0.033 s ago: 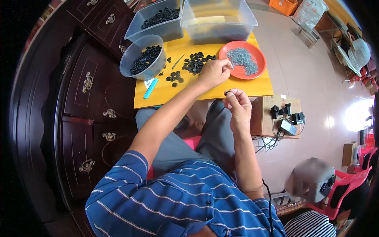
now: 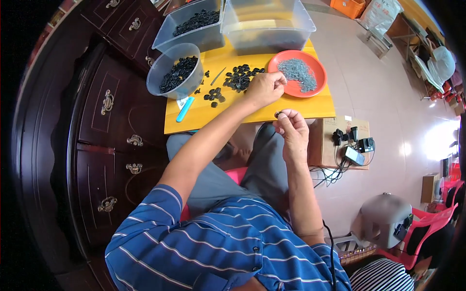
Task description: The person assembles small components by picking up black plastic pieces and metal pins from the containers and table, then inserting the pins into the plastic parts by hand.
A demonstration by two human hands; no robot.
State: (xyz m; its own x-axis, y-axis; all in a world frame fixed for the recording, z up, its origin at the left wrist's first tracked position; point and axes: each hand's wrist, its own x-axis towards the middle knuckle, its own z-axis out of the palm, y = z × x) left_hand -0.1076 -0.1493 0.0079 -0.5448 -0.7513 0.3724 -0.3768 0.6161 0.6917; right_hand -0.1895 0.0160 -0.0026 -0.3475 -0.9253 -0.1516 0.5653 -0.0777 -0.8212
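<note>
My right hand (image 2: 293,130) is just past the table's front edge. Its thumb and fingers pinch a small black round piece (image 2: 278,114). My left hand (image 2: 264,90) reaches over to the near left rim of a red plate (image 2: 322,72). Its thumb and fingertips are pressed together, and whatever they hold is too small to make out. On the plate lies a heap of thin silvery metal pins (image 2: 300,73). Left of my left hand, a loose pile of black round pieces (image 2: 239,77) is spread on the yellow table (image 2: 199,114), partly hidden behind the hand.
A clear round tub (image 2: 154,80) of black pieces stands at the table's left. Behind it are two clear bins, one holding black parts (image 2: 196,23), one on the right (image 2: 269,36). A turquoise-handled tool (image 2: 185,109) lies near the front. Drawers (image 2: 107,102) line the left; a cardboard box (image 2: 330,145) with devices sits right.
</note>
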